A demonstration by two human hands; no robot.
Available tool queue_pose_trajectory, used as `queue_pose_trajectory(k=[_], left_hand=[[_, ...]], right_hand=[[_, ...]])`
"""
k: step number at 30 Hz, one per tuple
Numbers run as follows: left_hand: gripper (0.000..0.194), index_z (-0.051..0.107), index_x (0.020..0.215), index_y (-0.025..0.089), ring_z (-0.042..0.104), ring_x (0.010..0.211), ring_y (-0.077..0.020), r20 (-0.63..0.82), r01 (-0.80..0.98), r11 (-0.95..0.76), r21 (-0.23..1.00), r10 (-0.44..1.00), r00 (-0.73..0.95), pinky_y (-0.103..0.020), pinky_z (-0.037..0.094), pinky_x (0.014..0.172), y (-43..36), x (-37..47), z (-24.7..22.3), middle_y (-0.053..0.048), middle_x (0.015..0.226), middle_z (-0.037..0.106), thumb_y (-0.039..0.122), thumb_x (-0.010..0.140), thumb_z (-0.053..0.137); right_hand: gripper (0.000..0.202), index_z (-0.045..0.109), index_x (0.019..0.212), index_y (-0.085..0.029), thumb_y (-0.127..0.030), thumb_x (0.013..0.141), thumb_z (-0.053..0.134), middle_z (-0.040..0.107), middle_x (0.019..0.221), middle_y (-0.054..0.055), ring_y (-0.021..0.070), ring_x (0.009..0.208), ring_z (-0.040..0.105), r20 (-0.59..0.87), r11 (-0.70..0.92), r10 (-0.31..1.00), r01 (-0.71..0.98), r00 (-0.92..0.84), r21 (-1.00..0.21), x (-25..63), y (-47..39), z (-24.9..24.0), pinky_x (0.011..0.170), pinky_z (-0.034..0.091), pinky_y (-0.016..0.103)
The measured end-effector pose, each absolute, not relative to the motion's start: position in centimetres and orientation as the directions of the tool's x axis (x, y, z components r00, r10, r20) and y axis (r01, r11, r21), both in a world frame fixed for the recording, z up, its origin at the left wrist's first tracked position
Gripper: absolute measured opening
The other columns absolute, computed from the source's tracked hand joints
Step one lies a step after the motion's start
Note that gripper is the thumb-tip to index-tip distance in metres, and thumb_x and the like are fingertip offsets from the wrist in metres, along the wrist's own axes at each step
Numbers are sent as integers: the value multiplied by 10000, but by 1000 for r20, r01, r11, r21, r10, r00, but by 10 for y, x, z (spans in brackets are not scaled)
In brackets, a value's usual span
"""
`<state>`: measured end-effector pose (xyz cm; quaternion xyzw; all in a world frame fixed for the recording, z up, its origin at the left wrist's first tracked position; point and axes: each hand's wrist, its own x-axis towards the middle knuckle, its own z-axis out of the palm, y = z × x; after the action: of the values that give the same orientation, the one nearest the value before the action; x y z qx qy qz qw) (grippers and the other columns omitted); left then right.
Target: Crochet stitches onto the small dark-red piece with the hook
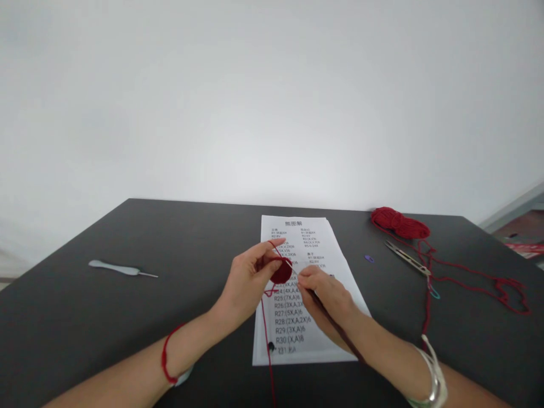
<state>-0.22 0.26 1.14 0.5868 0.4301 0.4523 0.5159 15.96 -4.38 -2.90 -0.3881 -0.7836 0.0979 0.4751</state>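
Note:
My left hand [246, 275] pinches a small round dark red crochet piece [281, 272] between thumb and fingers. A strand of red yarn [266, 323] loops over the raised index finger, and another length hangs down past the sheet toward the near edge. My right hand [325, 289] is closed around a crochet hook [294, 268], whose thin shaft reaches the edge of the crochet piece. Most of its grip is hidden by the fingers. Both hands are above a printed pattern sheet [335, 340] with rows of text.
On the dark table [178, 232], a second crochet hook [114, 267] with a pale grip lies at left. To the right are a purple stitch marker [369, 258], scissors [408, 259], a red yarn skein [399, 222] and trailing loose yarn [510, 288]. A pale wall [272, 102] stands behind.

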Motion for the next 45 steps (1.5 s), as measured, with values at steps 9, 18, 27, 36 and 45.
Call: queue_pose_trajectory(k=[9,18,27,36,45], left_hand=[[251,696,936,169,509,562,-106,-26,-66,49,997,946,325,-250,431,596,3,-2,18,35,631,587,132,692,652],[358,676,1022,162,535,648,-102,-137,-184,245,952,877,460,-257,418,661,4,-1,9,31,696,585,139,665,698],[451,643,1078,168,537,661,-100,-160,-224,279,934,885,437,-258,414,675,4,-1,5,42,701,568,111,636,718],[461,613,1110,147,557,615,-99,-159,-175,273,946,861,483,-254,425,633,2,-1,11,43,673,600,100,660,696],[394,667,1011,136,575,635,-101,-274,-341,505,793,796,540,-254,445,661,2,0,9,2,708,632,99,627,746]], right_hand=[[102,516,786,-211,-231,846,597,519,592,-56,90,477,463,314,266,942,-305,-119,-914,168,-32,-18,444,383,211],[212,479,688,-189,-236,780,664,531,596,-47,53,445,371,-53,-162,982,-658,-182,-735,154,-30,-12,392,296,155],[209,498,698,-196,-259,754,689,533,607,-40,71,469,390,-58,-137,988,-653,-142,-745,151,-28,-18,423,324,180],[101,479,775,-224,-237,865,524,511,629,-38,101,479,424,343,340,937,-63,-59,-938,157,-32,-20,444,361,220],[140,504,934,-238,-111,886,470,583,798,22,156,668,553,791,776,555,502,-258,-381,158,-33,-34,574,472,284]])
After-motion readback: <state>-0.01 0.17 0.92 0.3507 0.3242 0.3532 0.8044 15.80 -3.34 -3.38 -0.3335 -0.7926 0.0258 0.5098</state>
